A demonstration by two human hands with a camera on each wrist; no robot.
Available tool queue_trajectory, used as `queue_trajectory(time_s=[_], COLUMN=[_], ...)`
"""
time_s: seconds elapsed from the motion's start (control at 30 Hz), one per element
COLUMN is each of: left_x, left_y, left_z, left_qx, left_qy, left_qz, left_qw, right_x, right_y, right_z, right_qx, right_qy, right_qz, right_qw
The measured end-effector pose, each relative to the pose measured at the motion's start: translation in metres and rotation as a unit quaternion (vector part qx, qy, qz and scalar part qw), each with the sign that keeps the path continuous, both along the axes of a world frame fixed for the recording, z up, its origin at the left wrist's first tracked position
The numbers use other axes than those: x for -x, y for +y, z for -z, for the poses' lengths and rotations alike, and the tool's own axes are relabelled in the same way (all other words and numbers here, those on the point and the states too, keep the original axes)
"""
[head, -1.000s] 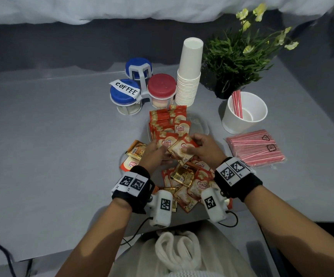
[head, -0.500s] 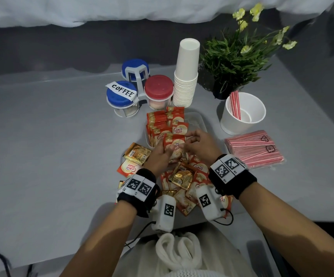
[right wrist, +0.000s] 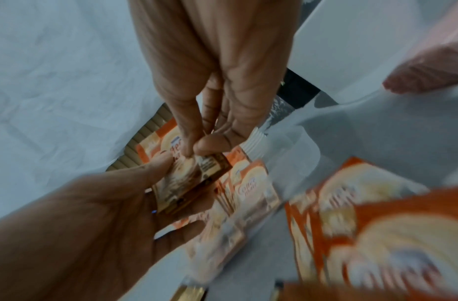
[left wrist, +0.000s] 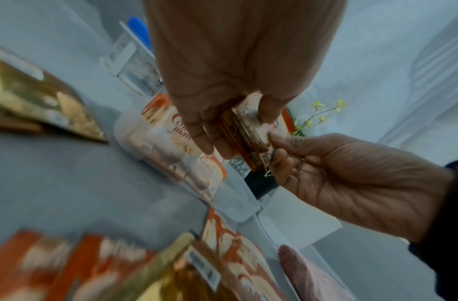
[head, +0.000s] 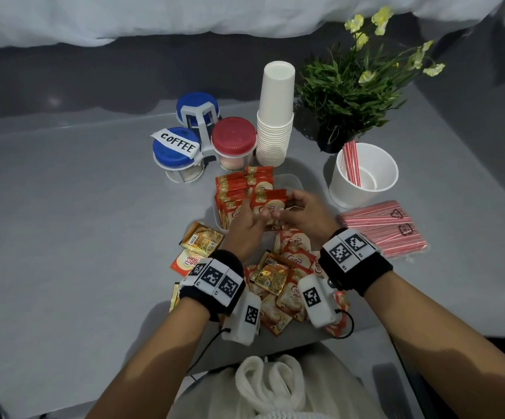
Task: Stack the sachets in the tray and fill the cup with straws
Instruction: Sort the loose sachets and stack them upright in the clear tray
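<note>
Both hands hold a small bundle of red-and-cream sachets [head: 267,204] just above the clear tray [head: 295,180]. My left hand [head: 252,220] grips the bundle [left wrist: 251,142] between thumb and fingers. My right hand [head: 283,211] pinches its upper edge [right wrist: 189,183]. Several sachets stand stacked in the tray's left part [head: 231,192]. Loose sachets [head: 287,267] lie in a heap below my wrists. At the right stands a white cup [head: 366,189] with a few red-striped straws [head: 352,164] in it. A packet of straws [head: 381,229] lies in front of the cup.
Three jars with blue and red lids [head: 233,140] and a COFFEE label stand behind the tray. A tall stack of paper cups [head: 275,116] and a potted plant [head: 350,95] are at the back right. Two gold and cream sachets [head: 201,240] lie to the left.
Both hands have moved away from the loose pile toward the tray, carrying the bundle of sachets up and forward.
</note>
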State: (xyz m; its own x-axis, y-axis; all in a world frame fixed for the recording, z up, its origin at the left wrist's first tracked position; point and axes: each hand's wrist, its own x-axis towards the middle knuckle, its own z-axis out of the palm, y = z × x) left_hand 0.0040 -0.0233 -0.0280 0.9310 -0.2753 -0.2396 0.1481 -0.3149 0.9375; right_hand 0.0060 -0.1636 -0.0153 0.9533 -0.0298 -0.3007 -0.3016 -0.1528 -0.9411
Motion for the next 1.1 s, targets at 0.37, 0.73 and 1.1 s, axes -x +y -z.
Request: queue_trajectory(time_s=[0.37, 0.73, 1.1], left_x=[-0.043, -0.046, -0.049], left_y=[0.007, 0.007, 0.007], left_z=[-0.010, 0.028, 0.031], left_qx=[-0.260, -0.345, -0.347], left_qy=[-0.151, -0.109, -0.103], left_qz=[-0.061, 0.007, 0.015], left_qw=[0.952, 0.932, 0.932], right_x=[-0.039, -0.050, -0.053], right_y=[-0.018, -0.003, 0.015], right_z=[0.011, 0.034, 0.038], right_qx=[0.153, 0.327, 0.294], right_qy=[-0.009, 0.033, -0.001], right_qz=[0.037, -0.061, -0.047], right_qw=[0.988, 0.942, 0.954])
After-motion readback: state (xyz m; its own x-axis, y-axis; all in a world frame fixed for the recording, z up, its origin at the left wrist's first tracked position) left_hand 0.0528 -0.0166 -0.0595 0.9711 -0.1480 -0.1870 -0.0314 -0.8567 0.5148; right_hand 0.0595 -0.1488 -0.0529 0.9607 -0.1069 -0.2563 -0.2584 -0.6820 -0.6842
